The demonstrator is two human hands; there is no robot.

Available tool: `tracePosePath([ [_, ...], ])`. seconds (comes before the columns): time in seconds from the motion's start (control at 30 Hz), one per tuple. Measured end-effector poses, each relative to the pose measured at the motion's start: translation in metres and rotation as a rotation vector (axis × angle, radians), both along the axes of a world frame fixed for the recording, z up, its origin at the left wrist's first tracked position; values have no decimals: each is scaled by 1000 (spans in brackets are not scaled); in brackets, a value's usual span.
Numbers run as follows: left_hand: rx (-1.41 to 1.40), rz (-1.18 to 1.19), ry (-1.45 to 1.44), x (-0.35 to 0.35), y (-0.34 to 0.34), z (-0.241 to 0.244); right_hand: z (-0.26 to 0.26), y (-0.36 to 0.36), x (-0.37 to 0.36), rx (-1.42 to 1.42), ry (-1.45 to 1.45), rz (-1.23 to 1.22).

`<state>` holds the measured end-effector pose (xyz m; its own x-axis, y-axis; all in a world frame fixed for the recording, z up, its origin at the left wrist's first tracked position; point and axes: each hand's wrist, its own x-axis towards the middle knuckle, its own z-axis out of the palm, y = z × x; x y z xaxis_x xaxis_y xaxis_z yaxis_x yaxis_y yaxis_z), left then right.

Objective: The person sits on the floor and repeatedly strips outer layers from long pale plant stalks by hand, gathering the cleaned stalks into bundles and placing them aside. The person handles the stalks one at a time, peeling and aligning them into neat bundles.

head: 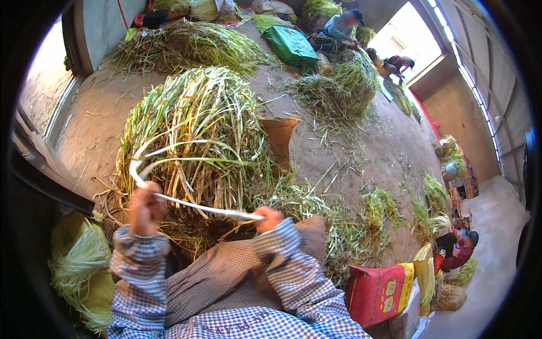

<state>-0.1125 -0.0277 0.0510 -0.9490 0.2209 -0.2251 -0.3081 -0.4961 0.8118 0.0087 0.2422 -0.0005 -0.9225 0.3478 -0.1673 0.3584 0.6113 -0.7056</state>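
A long white plant stalk is stretched between my two hands above my lap. My right hand grips its right end. My left hand, blurred, is closed around it further left, and a bent white part with long pale leaves loops up beyond that hand. Just past my hands stands a large heap of leafy stalks, green and yellowed leaves on top and dry brown stems towards me. A brown patterned cloth covers my lap.
A sheaf of thin pale-green stalks lies at my left. At right stand a red and yellow sack and a yellow sack. Ahead are a green bag, more plant heaps and a seated person. Another person works far right.
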Motion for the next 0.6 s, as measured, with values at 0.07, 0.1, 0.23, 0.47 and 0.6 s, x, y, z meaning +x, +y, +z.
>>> tracePosePath([
  [0.07, 217, 122, 179, -17, -36, 4, -6, 67, 10, 24, 181, -293],
  [0.1, 588, 334, -129, -11, -32, 45, 2, 96, 17, -355, 239, -548],
  [0.23, 330, -188, 427, -8, -49, 23, 24, 154, 35, 52, -231, -323],
  [0.47, 61, -864, 12, 33, 9, -11, 55, 23, -20, 395, -197, 485],
  [0.6, 51, -1013, -1, 42, 20, -5, -6, -38, -45, -371, 237, 554],
])
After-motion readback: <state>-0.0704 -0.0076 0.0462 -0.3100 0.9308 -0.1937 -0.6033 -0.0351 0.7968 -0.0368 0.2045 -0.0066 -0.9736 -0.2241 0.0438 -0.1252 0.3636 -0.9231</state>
